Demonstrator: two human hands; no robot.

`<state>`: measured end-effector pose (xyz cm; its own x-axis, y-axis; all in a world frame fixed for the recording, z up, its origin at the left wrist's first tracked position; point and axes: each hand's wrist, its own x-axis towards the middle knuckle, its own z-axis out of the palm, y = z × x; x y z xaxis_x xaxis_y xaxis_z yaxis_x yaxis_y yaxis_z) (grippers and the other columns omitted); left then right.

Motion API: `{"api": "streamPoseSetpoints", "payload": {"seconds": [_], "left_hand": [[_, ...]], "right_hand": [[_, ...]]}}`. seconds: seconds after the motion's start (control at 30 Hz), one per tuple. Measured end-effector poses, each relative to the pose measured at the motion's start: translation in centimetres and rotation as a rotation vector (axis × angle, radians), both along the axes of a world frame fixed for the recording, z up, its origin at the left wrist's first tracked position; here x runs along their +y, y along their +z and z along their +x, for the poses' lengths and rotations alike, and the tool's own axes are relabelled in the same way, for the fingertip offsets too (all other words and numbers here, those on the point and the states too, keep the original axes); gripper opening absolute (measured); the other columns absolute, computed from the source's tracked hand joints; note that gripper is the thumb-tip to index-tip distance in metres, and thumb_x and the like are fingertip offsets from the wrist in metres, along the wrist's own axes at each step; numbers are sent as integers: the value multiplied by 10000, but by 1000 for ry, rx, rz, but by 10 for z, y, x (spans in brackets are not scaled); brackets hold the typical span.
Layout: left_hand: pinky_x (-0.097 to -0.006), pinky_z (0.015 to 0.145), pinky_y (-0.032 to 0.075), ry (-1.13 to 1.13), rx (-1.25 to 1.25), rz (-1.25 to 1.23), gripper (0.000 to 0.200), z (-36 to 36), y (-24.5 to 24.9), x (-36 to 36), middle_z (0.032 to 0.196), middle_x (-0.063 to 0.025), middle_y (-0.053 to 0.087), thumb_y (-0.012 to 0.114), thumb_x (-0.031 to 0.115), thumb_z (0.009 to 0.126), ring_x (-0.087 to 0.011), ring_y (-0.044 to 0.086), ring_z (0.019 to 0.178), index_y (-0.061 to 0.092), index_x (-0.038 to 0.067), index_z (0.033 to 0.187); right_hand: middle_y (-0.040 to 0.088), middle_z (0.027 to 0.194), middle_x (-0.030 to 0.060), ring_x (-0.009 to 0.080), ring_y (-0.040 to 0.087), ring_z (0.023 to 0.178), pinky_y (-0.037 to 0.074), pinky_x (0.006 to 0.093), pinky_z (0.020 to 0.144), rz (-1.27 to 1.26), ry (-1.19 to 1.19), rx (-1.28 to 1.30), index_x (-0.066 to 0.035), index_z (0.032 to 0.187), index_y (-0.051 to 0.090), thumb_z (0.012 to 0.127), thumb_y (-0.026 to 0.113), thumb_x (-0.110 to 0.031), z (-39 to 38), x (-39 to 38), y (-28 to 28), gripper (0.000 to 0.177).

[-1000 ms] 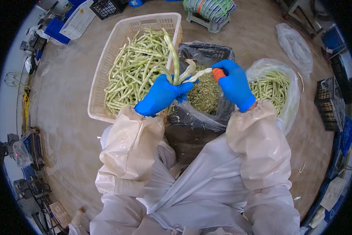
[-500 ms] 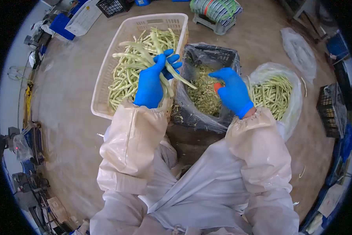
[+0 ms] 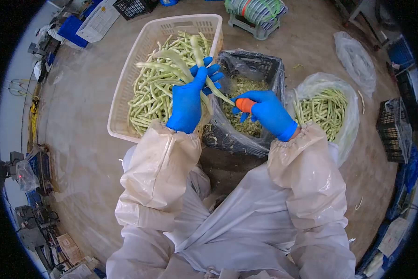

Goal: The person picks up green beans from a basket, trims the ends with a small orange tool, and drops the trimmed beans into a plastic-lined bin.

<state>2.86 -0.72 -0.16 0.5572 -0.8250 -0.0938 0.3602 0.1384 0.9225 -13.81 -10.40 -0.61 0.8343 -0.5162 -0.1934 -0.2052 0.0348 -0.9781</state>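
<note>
My left hand point(image 3: 189, 100), in a blue glove, is closed round several long pale green beans point(image 3: 174, 63) above the right side of a white crate point(image 3: 120, 104) of beans. One bean slants down from it toward my right hand point(image 3: 269, 111), also blue-gloved. An orange piece point(image 3: 245, 105) covers a digit of that hand, whose fingers are closed at the tip of the bean. Below lies a black crate point(image 3: 276, 69) lined with clear plastic, with green trimmings point(image 3: 241, 90) in it. To the right is a clear bag point(image 3: 351, 132) of beans point(image 3: 327, 109).
A striped bundle point(image 3: 255, 10) rests on a grey stool point(image 3: 260, 32) beyond the crates. Another clear plastic bag point(image 3: 355, 60) lies on the floor at the right. Black crates stand at the far right point(image 3: 392, 130) and at the top left point(image 3: 132, 7).
My right hand has moved left and closed at the bean's tip, and the orange piece now shows fully. My left hand has shifted slightly right and down with its beans.
</note>
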Motion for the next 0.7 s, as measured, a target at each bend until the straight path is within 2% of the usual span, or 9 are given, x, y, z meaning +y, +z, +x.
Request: {"api": "streamPoseSetpoints", "payload": {"seconds": [0.2,0.3,0.4,0.5,0.53,0.63,0.7], "left_hand": [[-371,886,462,18,11,-28,429,-2,-2,-1,1185,-160,547,472,237,945,-267,551,1088,415,3,1300],[-353,843,485,40,26,-33,422,-1,-6,-2,1178,-159,550,497,212,934,-256,570,1057,427,0,1293],[-311,756,505,143,8,-21,413,7,-11,-1,1168,-144,559,539,192,913,-225,599,980,461,2,1272],[-269,673,497,328,-122,60,383,14,-6,3,1128,-108,588,573,182,892,-182,610,888,516,13,1231],[-257,650,491,397,-181,96,370,14,-2,3,1110,-94,600,583,180,886,-166,610,858,537,18,1215],[-233,630,469,329,-365,172,335,9,9,5,1043,-55,627,583,175,881,-141,590,806,571,48,1190],[-224,647,468,126,-498,232,297,3,1,2,1012,-53,638,608,110,850,-130,582,754,608,66,1143]], "right_hand": [[657,747,81,114,582,617,470,276,568,-35,29,21,37,931,662,818,581,-111,1,0,-3,203],[658,736,117,168,606,608,477,310,578,-51,-58,12,12,905,664,803,592,-126,1,-2,-6,186],[640,769,168,274,620,651,483,368,611,-468,-345,49,-19,848,654,784,592,-127,2,-15,-23,140],[614,833,198,359,599,731,478,412,653,-834,-462,136,-45,825,635,765,591,-125,-7,-30,-15,109],[606,831,190,360,593,742,475,419,656,-897,-464,133,-48,830,627,762,591,-120,-8,-30,-15,105],[584,822,171,361,578,766,466,434,659,-1051,-416,110,-57,844,605,757,590,-110,-9,-29,-16,103],[571,812,161,358,573,767,463,439,654,-1110,-319,69,-65,850,596,761,589,-109,-7,-21,-15,100]]}}
